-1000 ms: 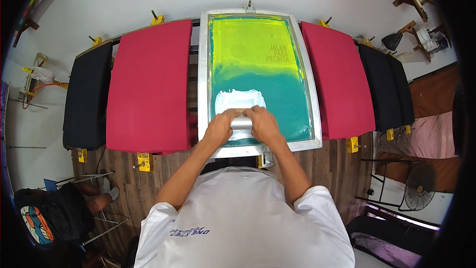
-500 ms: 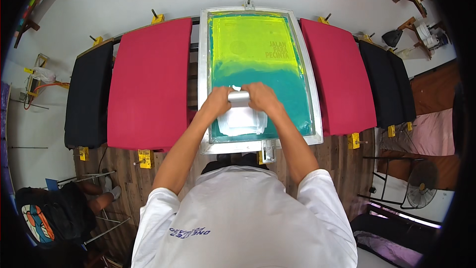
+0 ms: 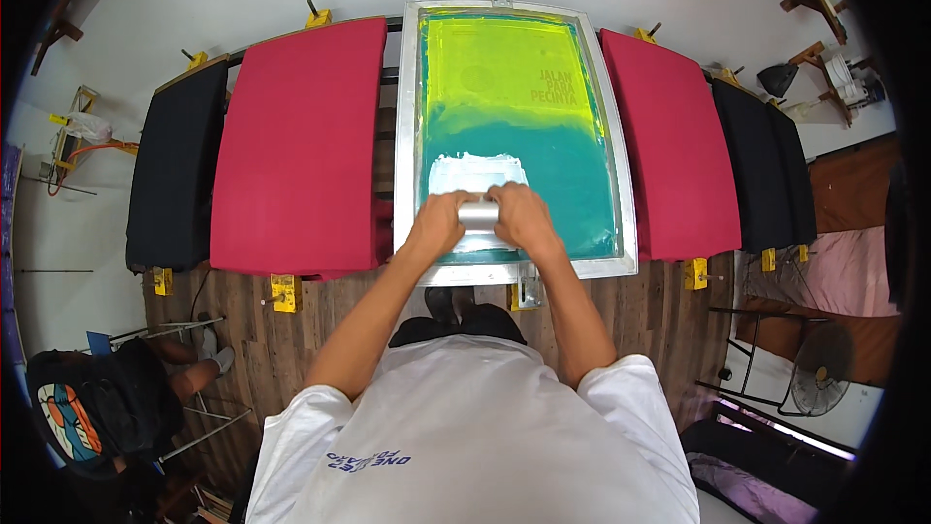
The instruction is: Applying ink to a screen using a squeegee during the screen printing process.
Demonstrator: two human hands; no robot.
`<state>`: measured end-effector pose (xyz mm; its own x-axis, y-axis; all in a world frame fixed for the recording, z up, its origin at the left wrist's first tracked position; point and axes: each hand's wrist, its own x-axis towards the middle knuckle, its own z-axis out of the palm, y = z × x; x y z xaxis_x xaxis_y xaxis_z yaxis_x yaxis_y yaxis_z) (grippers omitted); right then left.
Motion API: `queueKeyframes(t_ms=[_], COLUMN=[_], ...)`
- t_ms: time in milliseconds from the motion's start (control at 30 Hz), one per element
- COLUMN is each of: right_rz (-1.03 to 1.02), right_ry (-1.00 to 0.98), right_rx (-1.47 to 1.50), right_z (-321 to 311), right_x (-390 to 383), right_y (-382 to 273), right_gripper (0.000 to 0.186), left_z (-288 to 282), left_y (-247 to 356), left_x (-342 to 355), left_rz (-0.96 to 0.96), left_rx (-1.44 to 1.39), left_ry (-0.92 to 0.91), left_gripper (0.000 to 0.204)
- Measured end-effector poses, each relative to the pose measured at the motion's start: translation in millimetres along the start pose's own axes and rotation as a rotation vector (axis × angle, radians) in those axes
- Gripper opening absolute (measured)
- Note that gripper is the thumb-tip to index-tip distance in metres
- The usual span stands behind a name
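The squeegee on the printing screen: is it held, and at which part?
Yes. The left hand and the right hand grip the squeegee at the two ends of its metal handle, over the screen.

Both arms reach forward, left hand and right hand clenched side by side.

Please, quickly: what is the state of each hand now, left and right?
Left hand: closed, holding the left end of the squeegee handle.
Right hand: closed, holding the handle's right end.
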<state>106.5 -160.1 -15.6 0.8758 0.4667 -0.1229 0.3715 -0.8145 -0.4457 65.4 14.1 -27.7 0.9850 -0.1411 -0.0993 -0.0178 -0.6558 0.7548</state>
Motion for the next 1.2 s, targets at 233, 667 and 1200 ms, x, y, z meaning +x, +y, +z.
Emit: queueKeyframes(t_ms=[233,667,1200], right_rz=[-0.021,-0.034,-0.039], right_ry=[0.017,-0.089,-0.061], right_rx=[0.058,-0.066,0.076], right_z=[4.3,-24.3,-25.5], right_x=[-64.0,27.3,-33.1], right_y=[-17.5,6.7,-7.8], right_gripper=[0.037,0.032,0.039], left_z=[15.1,-15.2,-8.3], left_y=[16.7,-2.1,20.2], left_x=[-61.4,34.7,-17.6], left_rz=[-0.013,0.104,0.062], left_rx=[-0.149,0.016,0.024], left_ry=[0.026,0.023,-0.077], left_gripper=[0.044,0.039,0.046])
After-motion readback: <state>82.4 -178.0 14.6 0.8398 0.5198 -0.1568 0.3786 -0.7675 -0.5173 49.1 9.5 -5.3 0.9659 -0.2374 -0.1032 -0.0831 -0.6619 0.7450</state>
